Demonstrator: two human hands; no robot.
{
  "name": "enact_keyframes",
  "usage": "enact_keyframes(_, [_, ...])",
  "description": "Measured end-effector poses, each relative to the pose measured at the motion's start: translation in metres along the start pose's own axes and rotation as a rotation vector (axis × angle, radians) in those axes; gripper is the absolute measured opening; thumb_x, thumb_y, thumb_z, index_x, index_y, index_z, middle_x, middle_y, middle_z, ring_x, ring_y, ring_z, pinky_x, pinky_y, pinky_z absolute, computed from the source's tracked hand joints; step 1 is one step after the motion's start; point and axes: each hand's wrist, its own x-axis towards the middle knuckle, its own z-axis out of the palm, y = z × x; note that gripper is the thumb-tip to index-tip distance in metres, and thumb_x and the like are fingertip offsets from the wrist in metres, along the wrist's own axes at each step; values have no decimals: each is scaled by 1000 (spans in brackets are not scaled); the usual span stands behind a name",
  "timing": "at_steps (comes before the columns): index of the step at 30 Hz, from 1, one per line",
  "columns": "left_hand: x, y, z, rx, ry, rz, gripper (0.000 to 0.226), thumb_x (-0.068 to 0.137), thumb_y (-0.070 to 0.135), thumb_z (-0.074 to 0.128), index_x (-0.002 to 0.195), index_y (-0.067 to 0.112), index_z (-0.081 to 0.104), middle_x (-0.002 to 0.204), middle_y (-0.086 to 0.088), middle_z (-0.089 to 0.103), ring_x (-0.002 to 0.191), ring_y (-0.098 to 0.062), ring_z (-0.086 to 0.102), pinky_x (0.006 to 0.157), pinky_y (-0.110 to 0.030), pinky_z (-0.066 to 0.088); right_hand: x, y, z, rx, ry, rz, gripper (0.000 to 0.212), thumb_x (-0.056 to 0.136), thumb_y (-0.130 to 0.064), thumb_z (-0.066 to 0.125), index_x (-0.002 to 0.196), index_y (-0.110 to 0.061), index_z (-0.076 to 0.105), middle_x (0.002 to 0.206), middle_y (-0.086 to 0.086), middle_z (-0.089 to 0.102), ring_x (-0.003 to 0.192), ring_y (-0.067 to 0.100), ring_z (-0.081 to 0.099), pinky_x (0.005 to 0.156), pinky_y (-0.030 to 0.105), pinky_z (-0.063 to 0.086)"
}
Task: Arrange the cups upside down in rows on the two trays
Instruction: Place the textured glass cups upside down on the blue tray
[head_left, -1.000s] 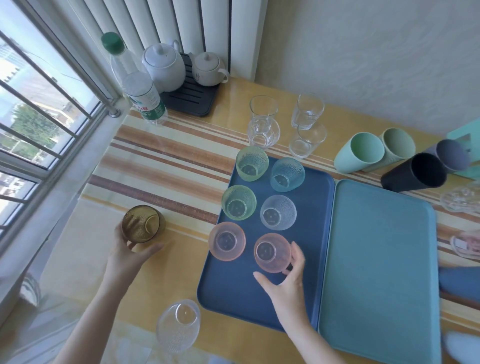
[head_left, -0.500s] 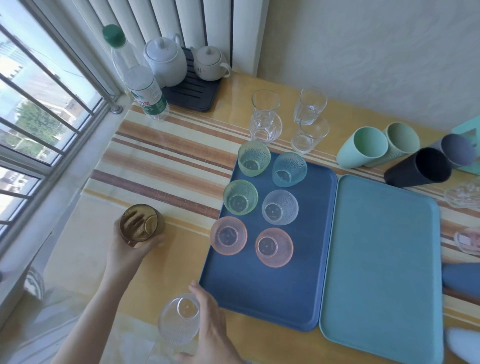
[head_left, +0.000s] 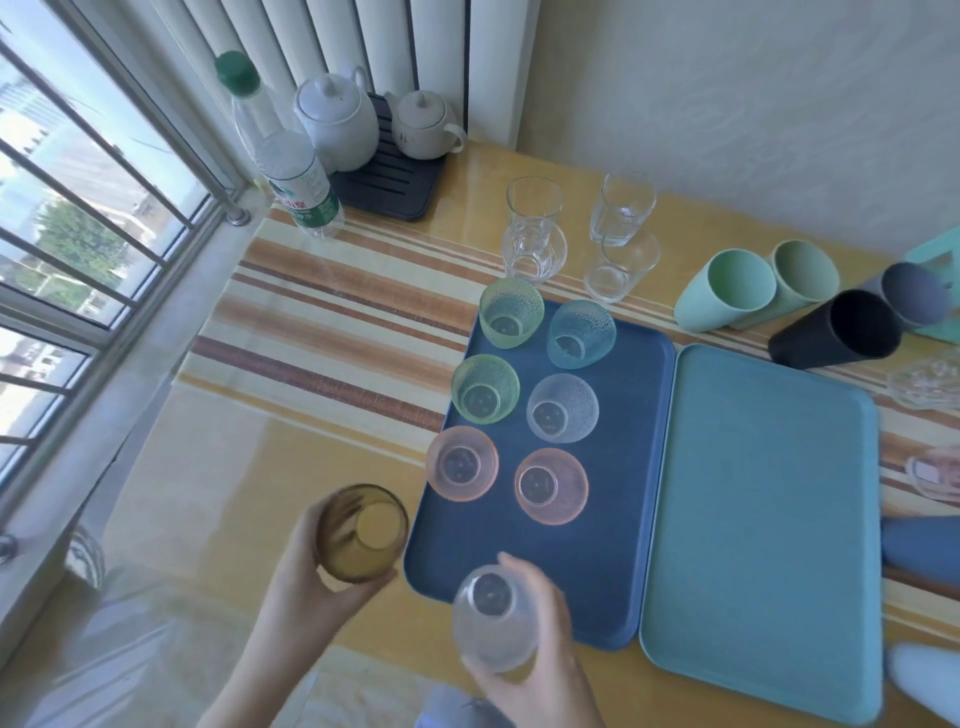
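Clasping in the curled left hand (head_left: 306, 582) a smooth amber glass tumbler (head_left: 361, 532), just beside the matte dark blue tray (head_left: 623, 551). Gripping in the right hand (head_left: 540, 649) a clear pebbled cup (head_left: 493, 618), base up, over that tray's near edge. Already inverted there in two rows: six pebbled cups (head_left: 551, 486). Left to do: filling the bare teal tray (head_left: 769, 519); fetching plain glasses (head_left: 535, 236) and toppled plastic tumblers (head_left: 724, 291) off the worktop (head_left: 218, 509).
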Motion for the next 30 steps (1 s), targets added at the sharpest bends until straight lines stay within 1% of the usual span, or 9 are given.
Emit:
enact_keyframes(2, [-9, 0, 19, 23, -58, 52, 75, 53, 21, 84, 113, 45, 46, 114, 19, 59, 107, 0, 56, 87, -7, 40, 2, 12, -12, 0, 112, 49, 79, 62, -27, 78, 130, -33, 39, 134, -15, 46, 127, 9, 44, 102, 15, 32])
enact_keyframes(6, [-18, -5, 49, 24, -112, 64, 76, 54, 19, 83, 117, 40, 46, 116, 17, 57, 110, -1, 53, 90, -7, 36, 7, 23, -22, 14, 168, 140, 78, 63, -34, 78, 130, -32, 38, 134, -9, 47, 127, 11, 43, 102, 15, 33])
enact_keyframes(10, [-17, -9, 66, 29, -111, 62, 75, 55, 19, 81, 120, 31, 47, 117, 16, 56, 112, -3, 52, 92, -9, 36, 12, 27, -19, 18, 173, 186, 80, 63, -34, 78, 131, -32, 37, 134, -10, 46, 127, 8, 42, 100, 10, 30])
enact_keyframes(15, [-13, -19, 72, 59, -121, 54, 73, 57, 19, 79, 121, 29, 47, 123, 26, 50, 115, 4, 48, 94, -6, 33, 20, 25, -12, 54, 130, 199, 83, 63, -25, 83, 131, -28, 35, 136, -11, 44, 128, 6, 40, 105, 20, 32])
enact_keyframes(19, [-9, -24, 71, 67, -137, 50, 75, 56, 19, 80, 123, 27, 47, 124, 24, 51, 115, 2, 49, 94, -7, 33, 22, 24, -10, 36, 127, 205, 82, 64, -28, 82, 131, -28, 35, 135, -12, 44, 127, 5, 41, 104, 18, 33])
enact_keyframes(23, [-8, -24, 69, 71, -148, 64, 76, 56, 19, 81, 124, 27, 47, 123, 22, 52, 116, 2, 49, 95, -7, 34, 17, 26, -9, 28, 103, 220, 82, 63, -26, 82, 131, -27, 36, 135, -11, 44, 127, 6, 41, 105, 20, 34])
enact_keyframes(26, [-8, -25, 69, 82, -147, 67, 79, 56, 19, 81, 126, 27, 45, 125, 24, 50, 118, 1, 47, 97, -8, 33, 14, 26, -9, 21, 77, 222, 85, 65, -23, 82, 133, -30, 32, 136, -14, 41, 128, 4, 39, 103, 13, 31])
enact_keyframes(28, [-10, -28, 67, 85, -154, 76, 87, 56, 16, 82, 133, 23, 41, 128, 26, 46, 121, 2, 44, 99, -8, 31, 13, 27, -11, 22, 44, 228, 94, 65, -19, 81, 136, -35, 22, 141, -20, 29, 131, -2, 31, 101, 4, 24])
enact_keyframes(30, [-13, -31, 63, 99, -166, 104, 92, 59, 10, 81, 138, 23, 35, 131, 25, 42, 123, 0, 42, 100, -8, 31, 9, 24, -16, 38, -11, 247, 102, 67, -14, 77, 136, -43, 8, 141, -28, 16, 134, -5, 22, 99, 0, 20])
